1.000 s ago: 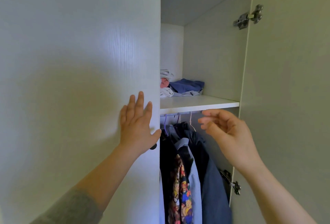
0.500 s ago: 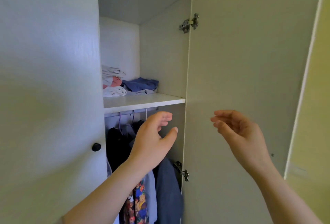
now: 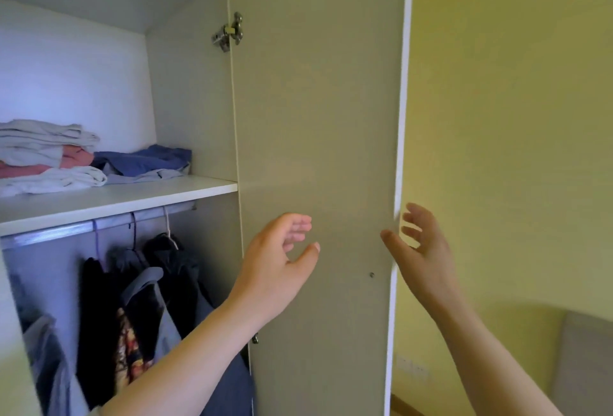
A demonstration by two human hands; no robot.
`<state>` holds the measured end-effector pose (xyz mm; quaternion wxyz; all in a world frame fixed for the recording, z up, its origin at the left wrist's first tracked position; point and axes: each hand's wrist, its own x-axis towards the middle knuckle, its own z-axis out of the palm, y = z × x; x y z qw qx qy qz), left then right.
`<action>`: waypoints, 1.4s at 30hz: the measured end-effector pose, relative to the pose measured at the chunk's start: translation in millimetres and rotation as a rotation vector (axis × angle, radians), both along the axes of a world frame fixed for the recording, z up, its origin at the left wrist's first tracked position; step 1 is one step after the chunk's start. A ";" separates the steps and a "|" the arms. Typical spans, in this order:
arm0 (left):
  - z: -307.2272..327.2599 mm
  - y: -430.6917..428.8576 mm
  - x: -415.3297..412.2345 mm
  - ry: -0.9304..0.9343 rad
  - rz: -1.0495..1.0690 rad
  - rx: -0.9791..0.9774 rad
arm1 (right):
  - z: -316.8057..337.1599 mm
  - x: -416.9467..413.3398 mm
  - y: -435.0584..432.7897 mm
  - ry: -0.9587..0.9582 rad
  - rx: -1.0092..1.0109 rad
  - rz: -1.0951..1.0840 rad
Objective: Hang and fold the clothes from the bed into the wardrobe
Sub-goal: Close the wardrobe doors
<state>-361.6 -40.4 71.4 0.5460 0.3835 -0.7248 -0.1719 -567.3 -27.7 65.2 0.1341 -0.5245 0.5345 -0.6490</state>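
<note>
Folded white and pink clothes (image 3: 46, 157) lie stacked on the white wardrobe shelf (image 3: 132, 195), with a crumpled blue garment (image 3: 146, 160) just beside them to the right. Under the shelf, dark and grey hanging garments (image 3: 159, 283) hang on hangers from a metal rail (image 3: 49, 233), one of them showing a bright printed pattern. The pale grey wardrobe door (image 3: 315, 117) on the right stands swung open on its metal hinge (image 3: 229, 32). The left hand (image 3: 278, 269) is raised before the door's inner face, fingers loosely curved, holding nothing. The right hand (image 3: 421, 259) is at the door's free edge, thumb on the near side and spread fingers past it; I cannot tell whether it touches. A yellow wall (image 3: 514, 117) lies beyond.
</note>
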 end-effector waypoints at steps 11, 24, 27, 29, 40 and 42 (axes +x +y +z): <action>-11.0 -1.4 10.1 -0.031 0.019 0.022 | -14.4 7.6 -4.6 -0.069 -0.045 0.075; -28.5 29.0 115.4 -0.073 0.113 -0.020 | -26.5 126.0 39.9 -0.087 -0.172 0.337; -28.9 40.1 152.2 -0.070 0.176 -0.035 | -27.9 170.3 37.0 -0.047 -0.158 0.432; -29.9 48.3 179.7 -0.044 0.234 -0.035 | -27.8 202.6 32.2 -0.030 -0.161 0.476; -42.7 85.5 307.9 0.102 0.461 0.066 | -14.3 369.5 -33.6 0.204 0.013 0.603; -45.2 86.6 323.1 0.111 0.496 0.081 | -13.4 386.1 -46.1 0.213 0.038 0.596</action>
